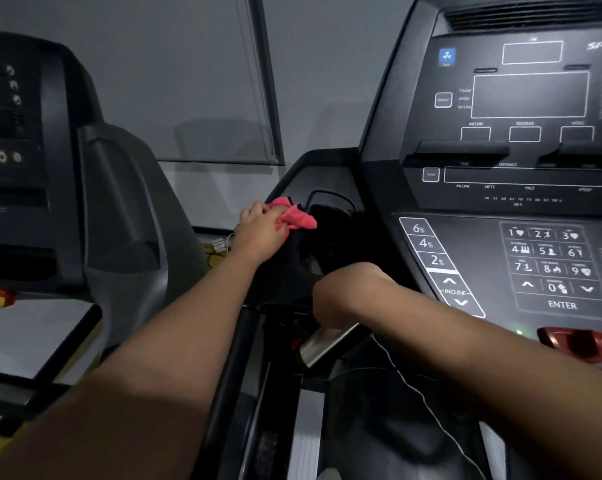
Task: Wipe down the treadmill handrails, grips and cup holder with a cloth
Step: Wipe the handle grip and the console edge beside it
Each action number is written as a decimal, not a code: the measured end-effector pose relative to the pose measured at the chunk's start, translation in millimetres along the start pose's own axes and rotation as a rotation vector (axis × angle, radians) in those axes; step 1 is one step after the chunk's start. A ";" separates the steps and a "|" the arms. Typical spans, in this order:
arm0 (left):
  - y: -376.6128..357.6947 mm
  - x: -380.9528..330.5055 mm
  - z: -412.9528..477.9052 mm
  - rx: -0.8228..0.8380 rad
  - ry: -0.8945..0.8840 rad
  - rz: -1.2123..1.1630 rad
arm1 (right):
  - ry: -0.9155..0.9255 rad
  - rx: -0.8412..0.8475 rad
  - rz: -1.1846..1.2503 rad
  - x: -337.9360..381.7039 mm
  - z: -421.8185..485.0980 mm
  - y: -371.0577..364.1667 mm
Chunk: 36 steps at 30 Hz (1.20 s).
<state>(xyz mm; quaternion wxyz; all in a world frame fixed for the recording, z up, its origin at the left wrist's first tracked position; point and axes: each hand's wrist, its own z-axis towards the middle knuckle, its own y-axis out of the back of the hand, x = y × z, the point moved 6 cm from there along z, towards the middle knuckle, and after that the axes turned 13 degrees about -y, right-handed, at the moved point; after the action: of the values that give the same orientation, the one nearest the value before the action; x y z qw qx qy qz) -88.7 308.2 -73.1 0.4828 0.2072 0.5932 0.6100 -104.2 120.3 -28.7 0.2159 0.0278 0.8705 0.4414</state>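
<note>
Cloth (294, 217), bunched in the curled left hand (258, 233), rests on the cup holder (330, 195) rim at nine o'clock; right hand (327, 303), at five o'clock, folds downward, its grasp hidden.

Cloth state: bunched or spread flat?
Bunched. The left hand grips the pink cloth as a crumpled wad at the cup holder edge, with folds sticking out.

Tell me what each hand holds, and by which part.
The left hand grips the pink cloth by its bunched near end. The right hand bends down, fingers hidden; its hold cannot be told.
</note>
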 end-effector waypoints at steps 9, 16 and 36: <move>0.0 -4.4 -83.3 -0.206 -0.075 0.086 | -0.025 -0.034 0.105 -4.1 -5.6 5.1; 2.0 -13.1 -122.2 -0.192 0.033 0.025 | 0.034 -0.024 0.086 -2.3 -9.1 3.1; -2.5 29.3 -10.6 -0.037 0.103 -0.088 | -0.085 0.013 0.126 -2.9 2.8 -0.1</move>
<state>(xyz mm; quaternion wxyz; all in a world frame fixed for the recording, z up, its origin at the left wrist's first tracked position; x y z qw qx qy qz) -109.8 326.7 -87.0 0.4815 0.1403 0.6145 0.6090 -100.5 121.7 -29.2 0.2244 0.1024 0.8599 0.4469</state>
